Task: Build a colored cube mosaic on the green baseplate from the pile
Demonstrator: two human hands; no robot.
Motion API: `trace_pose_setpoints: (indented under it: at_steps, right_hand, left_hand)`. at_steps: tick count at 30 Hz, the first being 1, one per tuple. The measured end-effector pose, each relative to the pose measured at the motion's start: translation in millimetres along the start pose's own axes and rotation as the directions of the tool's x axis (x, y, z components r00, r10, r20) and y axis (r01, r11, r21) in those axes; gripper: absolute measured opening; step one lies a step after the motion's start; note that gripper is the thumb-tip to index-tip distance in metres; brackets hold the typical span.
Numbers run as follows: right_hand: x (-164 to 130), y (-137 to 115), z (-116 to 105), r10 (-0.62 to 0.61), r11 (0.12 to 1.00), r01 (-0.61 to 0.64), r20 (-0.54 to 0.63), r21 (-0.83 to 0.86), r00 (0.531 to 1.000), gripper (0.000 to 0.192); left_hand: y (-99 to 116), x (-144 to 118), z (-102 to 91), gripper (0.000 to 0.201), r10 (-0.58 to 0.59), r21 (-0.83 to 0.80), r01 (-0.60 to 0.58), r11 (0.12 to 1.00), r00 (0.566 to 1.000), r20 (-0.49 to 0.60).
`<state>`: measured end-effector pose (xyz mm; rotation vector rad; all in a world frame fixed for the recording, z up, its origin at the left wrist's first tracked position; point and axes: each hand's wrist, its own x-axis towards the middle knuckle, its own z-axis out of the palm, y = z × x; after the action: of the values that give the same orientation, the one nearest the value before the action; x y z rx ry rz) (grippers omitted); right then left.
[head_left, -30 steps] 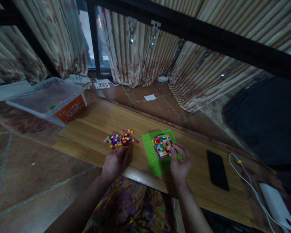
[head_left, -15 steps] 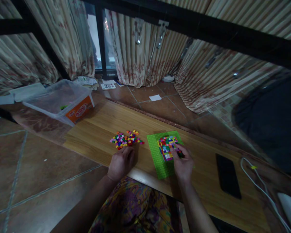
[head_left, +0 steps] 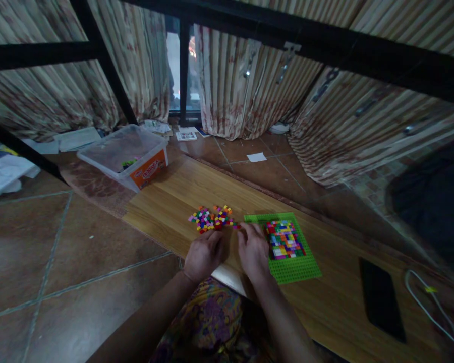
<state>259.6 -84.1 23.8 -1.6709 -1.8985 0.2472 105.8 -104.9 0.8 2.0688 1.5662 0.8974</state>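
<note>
Nearest to us, our left hand (head_left: 204, 254) rests on the light wooden table (head_left: 325, 302) with its fingers curled loosely inward; we cannot tell whether it has hold of anything. Just beside it at three o'clock, our right hand (head_left: 254, 248) lies flat-ish with the fingers stretched toward twelve o'clock, the tips reaching the near edge of the loose heap of small multicoloured plastic bricks (head_left: 212, 218); whether a brick is pinched between them we cannot tell. At three o'clock of the right hand, touching its side, lies the square green studded baseplate (head_left: 295, 269), and on it sits a rectangular patch of multicoloured bricks (head_left: 284, 239) pressed together. Further at four o'clock a flat black phone (head_left: 381, 298) lies on the table, with a white cable (head_left: 427, 307) beyond it. Far off at ten o'clock stands a clear plastic tub with an orange label (head_left: 126, 156), on the table's far end.
</note>
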Motion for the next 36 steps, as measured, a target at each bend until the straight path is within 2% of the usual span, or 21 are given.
trace_pose_setpoints:
  at_steps: [3,6,10,15,19,24,28,36]
  right_hand:
    - [8,3,10,0.001,0.999,0.001,0.040,-0.041,0.999,0.022]
    - [7,3,8,0.008,1.000,-0.008,0.049,-0.001,0.999,0.021]
    - [-12,-6,0,0.027,0.983,-0.038,0.061,0.182,0.998,0.018]
    - [-34,-21,-10,0.069,0.903,-0.100,0.091,0.417,0.994,0.015]
    - [-41,-14,-25,0.130,0.862,-0.136,0.046,0.489,0.990,0.014]
    - [-50,27,-55,0.252,0.891,-0.197,-0.085,0.408,0.964,0.015]
    - [-44,53,-71,0.245,0.938,-0.185,-0.182,0.294,0.952,0.020]
    - [-26,58,-65,0.192,0.979,-0.175,-0.199,0.103,0.961,0.021]
  left_hand:
    - [-1,0,2.7,0.014,-0.001,0.013,0.001,1.000,1.000,-0.020]
    - [-1,0,2.4,0.015,0.001,0.015,0.000,1.000,0.999,-0.044]
    - [0,-1,-2.3,0.019,0.027,-0.035,-0.029,0.999,0.998,-0.061]
    - [-1,-1,-6.4,0.024,0.110,-0.086,-0.116,0.989,0.992,-0.066]
    - [-4,0,-4.8,0.021,0.106,-0.064,-0.110,0.992,0.993,-0.058]
    - [-7,1,-2.4,0.018,0.099,-0.022,-0.099,0.995,0.995,-0.031]
    - [-6,2,-2.5,0.019,0.090,-0.010,-0.091,0.996,0.996,-0.016]
    - [-5,2,-2.4,0.018,0.078,-0.021,-0.078,0.997,0.997,-0.018]
